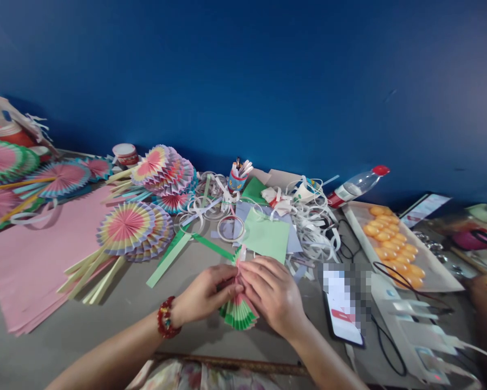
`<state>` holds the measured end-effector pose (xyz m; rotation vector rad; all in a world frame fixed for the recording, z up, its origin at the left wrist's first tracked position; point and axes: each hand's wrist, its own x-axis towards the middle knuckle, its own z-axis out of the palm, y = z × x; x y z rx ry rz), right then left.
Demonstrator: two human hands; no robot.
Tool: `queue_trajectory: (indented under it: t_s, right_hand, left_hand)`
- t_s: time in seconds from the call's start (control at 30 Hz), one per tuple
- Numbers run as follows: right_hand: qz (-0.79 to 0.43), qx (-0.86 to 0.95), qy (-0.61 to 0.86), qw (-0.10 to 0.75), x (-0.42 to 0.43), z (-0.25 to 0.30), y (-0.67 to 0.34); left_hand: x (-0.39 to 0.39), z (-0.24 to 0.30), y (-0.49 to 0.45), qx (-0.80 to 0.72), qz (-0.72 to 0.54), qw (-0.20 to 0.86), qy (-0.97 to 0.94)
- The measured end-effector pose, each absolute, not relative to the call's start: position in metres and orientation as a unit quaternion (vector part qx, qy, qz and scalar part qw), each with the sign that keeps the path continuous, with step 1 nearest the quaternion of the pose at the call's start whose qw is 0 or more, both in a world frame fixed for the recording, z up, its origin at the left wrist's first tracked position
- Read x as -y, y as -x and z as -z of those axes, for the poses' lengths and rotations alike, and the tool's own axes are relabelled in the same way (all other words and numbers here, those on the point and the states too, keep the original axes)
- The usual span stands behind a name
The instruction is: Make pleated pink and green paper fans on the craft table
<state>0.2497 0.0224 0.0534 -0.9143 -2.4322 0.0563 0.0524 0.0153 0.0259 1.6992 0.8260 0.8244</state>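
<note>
Both my hands meet over a pleated paper fan [238, 313], folded in pink, white and green. My left hand [205, 295], with a red bead bracelet on the wrist, pinches the fan's left side with closed fingers. Curled over the fan's top and right side, my right hand [272, 290] also grips the pleats. The fan rests low on the grey table [125, 314], close to the table's front edge. A light green paper sheet [266, 237] lies just beyond my fingers.
Finished round paper fans on sticks [131, 227] and pink paper sheets [27, 265] cover the left. Paper strip scraps [308, 216], a pen cup [237, 179], a plastic bottle [357, 185], a tray of orange pieces [393, 246], a phone [343, 311] and cables lie right.
</note>
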Motion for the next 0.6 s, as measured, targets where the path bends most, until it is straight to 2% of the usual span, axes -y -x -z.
queue_trajectory:
  t_s: [0.6]
  right_hand:
    - [-0.012, 0.905, 0.325, 0.272, -0.0265, -0.0550, -0.2498]
  left_hand:
    - [-0.0162, -0.0234, -0.0520, -0.346, -0.341, 0.491, -0.724]
